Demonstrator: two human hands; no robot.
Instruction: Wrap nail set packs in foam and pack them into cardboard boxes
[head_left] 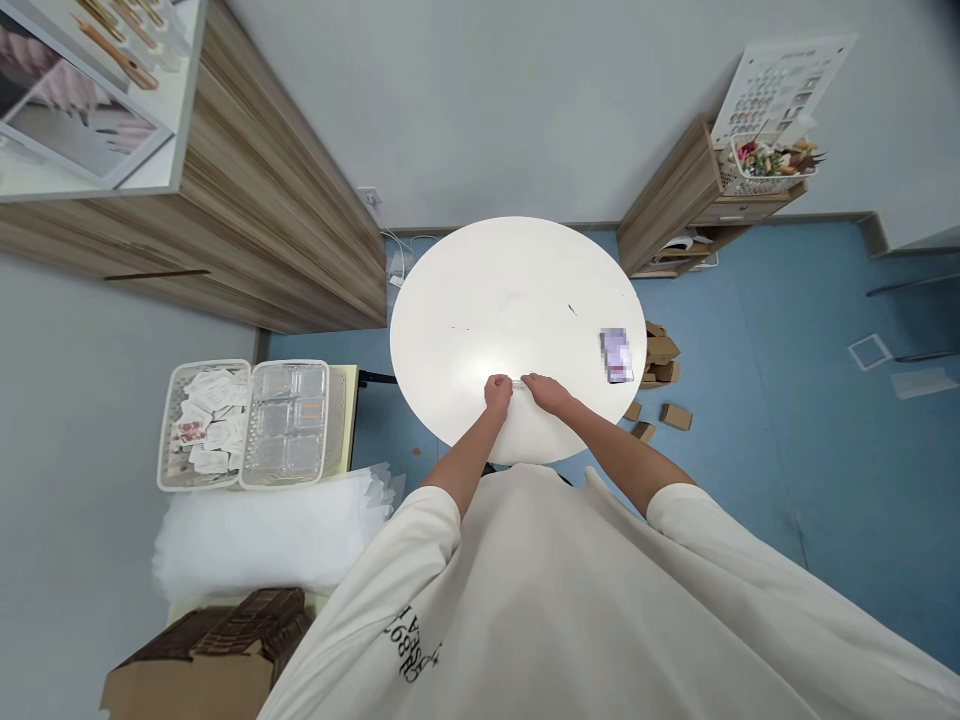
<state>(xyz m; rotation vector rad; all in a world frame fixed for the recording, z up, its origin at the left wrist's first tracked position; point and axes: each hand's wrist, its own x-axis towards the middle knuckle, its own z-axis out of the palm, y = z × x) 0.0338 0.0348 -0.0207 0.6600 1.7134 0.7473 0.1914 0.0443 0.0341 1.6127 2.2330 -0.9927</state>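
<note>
Both hands meet over the near part of the round white table (517, 290), just in front of the shirt (555, 580). Thin pale strip (517, 383) spans the small gap between them. Left hand (498, 392): fingers curled in tight, pinching the strip's left end. Right hand (547, 392): fingers bent and together, thumb side inward, pinching the right end. Exact fingertip contact too small to tell.

Also on the table: one purple packet (616, 355) near the right edge, lying flat, pixelated, label unreadable. One small dark red scrap (572, 309), beyond the right hand. A few tiny dark specks left of centre.

Left of the table: two white baskets (171, 430) side by side. Left one has a heap of printed cards, too many overlaps to count, text unreadable. Right one has clear boxes (291, 420), looks like six in two columns of three. Just below the baskets, a pile of translucent white bags (255, 535); below that, stacked brown cardboard (202, 670).

Right: small brown boxes (676, 416) on the blue floor, several piled and three apart from the pile. One flower basket (761, 183) on the wooden cabinet (675, 190), one chart (784, 85) behind it, print too small.

Writing: shirt reads "SEA" plus "89", rest folded away. No brand legible.
</note>
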